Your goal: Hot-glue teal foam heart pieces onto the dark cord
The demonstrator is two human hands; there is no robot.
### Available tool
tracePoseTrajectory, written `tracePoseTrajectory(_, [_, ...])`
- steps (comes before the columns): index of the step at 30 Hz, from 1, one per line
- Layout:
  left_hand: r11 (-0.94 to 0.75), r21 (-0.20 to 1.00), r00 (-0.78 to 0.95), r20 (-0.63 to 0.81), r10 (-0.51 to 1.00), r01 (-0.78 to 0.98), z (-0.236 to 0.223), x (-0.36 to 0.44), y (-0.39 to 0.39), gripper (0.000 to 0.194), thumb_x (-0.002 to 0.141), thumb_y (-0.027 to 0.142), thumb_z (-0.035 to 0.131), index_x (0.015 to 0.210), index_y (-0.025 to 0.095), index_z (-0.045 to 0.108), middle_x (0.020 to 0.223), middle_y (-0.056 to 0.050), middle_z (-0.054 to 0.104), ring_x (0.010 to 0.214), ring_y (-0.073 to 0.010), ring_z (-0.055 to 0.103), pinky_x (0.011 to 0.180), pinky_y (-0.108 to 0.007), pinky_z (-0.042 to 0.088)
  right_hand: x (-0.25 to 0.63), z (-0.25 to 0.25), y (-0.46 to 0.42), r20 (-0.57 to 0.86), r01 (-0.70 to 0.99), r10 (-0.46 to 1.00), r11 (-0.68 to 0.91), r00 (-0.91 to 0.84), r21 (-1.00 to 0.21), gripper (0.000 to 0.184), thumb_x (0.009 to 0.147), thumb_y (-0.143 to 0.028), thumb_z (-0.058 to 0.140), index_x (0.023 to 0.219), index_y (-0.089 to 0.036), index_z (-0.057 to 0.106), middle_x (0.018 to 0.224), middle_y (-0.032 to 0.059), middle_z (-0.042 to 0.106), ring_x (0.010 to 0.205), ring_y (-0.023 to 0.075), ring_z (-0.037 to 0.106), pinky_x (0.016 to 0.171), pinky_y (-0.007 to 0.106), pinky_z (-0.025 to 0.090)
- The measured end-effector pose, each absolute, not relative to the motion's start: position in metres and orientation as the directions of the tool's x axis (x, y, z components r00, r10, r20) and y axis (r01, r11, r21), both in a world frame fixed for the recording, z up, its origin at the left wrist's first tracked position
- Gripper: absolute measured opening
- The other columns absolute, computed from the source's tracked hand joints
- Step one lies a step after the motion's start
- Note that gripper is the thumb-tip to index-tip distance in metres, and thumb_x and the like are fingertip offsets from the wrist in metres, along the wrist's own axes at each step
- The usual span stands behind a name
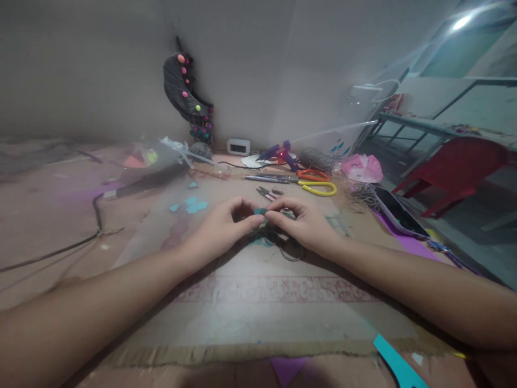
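Note:
Over the middle of the board, my left hand (228, 226) and my right hand (309, 223) meet fingertip to fingertip. Both pinch a small dark teal piece (260, 212); its exact kind is too small and blurred to tell. Dark, thin loops (291, 252) lie or hang just below the fingers, partly hidden by them. Just beyond my right hand are small thread snips (264, 193), part of them behind the fingers. Several light-blue paper scraps (196, 205) lie to the left of my left hand.
Behind lie yellow-handled scissors (323, 188), orange-handled scissors (313, 175), a glue gun (283, 153) with a red light, grey yarn (317, 160) and a small clock (238, 146). A phone (399, 213) lies right. A blue strip (398, 364) is near the front. A black cord (52, 253) runs left.

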State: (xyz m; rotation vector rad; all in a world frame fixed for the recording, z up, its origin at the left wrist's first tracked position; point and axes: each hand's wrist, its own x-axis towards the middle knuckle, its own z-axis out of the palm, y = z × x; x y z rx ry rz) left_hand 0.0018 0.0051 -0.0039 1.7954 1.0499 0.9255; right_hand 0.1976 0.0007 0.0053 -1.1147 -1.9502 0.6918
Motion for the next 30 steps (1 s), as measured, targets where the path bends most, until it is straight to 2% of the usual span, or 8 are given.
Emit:
tracePoseTrajectory(7, [-0.286, 0.906, 0.374, 0.16, 0.914, 0.312, -0.0022, 0.0024, 0.004, 0.013, 0.083, 0.032, 0.062, 0.084, 0.019, 0.062, 0.082, -0.001, 0.066, 0.076, -0.0152, 0.061, 0.072, -0.028, 0.048, 0.1983, 0.0057, 0.0021, 0.308, 0.458, 0.893, 0.436, -0.328, -0.775, 0.014, 0.086, -0.03, 0.061, 0.089, -0.018, 0.067, 0.086, 0.0021, 0.07, 0.083, 0.0161, 0.064, 0.076, 0.029, 0.048])
tracePoseTrajectory(17, [-0.332, 0.873, 0.383, 0.188, 0.905, 0.358, -0.0033, 0.0011, 0.0049, 0.018, 0.087, 0.036, 0.06, 0.091, 0.019, 0.065, 0.087, 0.0, 0.069, 0.08, -0.0152, 0.062, 0.072, -0.026, 0.047, 0.1972, 0.0048, 0.0034, 0.298, 0.482, 0.893, 0.435, -0.337, -0.76, 0.008, 0.085, -0.024, 0.06, 0.084, -0.018, 0.063, 0.082, 0.0013, 0.069, 0.078, 0.0147, 0.063, 0.073, 0.027, 0.047])
tracePoseTrajectory(24, [-0.333, 0.853, 0.372, 0.179, 0.911, 0.403, 0.0002, 0.002, 0.0028, 0.021, 0.088, 0.037, 0.057, 0.08, 0.018, 0.062, 0.077, 0.0, 0.065, 0.074, -0.0156, 0.06, 0.068, -0.027, 0.045, 0.1981, 0.0037, 0.0043, 0.281, 0.479, 0.898, 0.422, -0.339, -0.77, 0.011, 0.086, -0.028, 0.061, 0.085, -0.018, 0.065, 0.083, 0.0016, 0.069, 0.079, 0.0157, 0.063, 0.073, 0.029, 0.047])
tracePoseTrajectory(27, [-0.357, 0.849, 0.35, 0.222, 0.91, 0.389, -0.002, 0.0, 0.0036, 0.021, 0.087, 0.038, 0.059, 0.082, 0.018, 0.062, 0.082, 0.0, 0.067, 0.078, -0.0161, 0.06, 0.072, -0.028, 0.045, 0.1969, 0.0041, 0.0062, 0.219, 0.503, 0.894, 0.406, -0.39, -0.763, 0.014, 0.086, -0.031, 0.064, 0.087, -0.018, 0.069, 0.084, 0.0025, 0.069, 0.081, 0.0165, 0.062, 0.075, 0.029, 0.046])
tracePoseTrajectory(30, [-0.374, 0.843, 0.343, 0.245, 0.907, 0.388, -0.0032, -0.0008, 0.0039, 0.017, 0.086, 0.035, 0.062, 0.083, 0.019, 0.061, 0.084, 0.001, 0.066, 0.081, -0.0161, 0.06, 0.076, -0.028, 0.045, 0.1952, 0.0046, 0.0085, 0.219, 0.514, 0.848, 0.477, -0.483, -0.713, 0.011, 0.083, -0.028, 0.069, 0.086, -0.018, 0.071, 0.086, 0.0026, 0.068, 0.086, 0.0168, 0.061, 0.079, 0.029, 0.045])
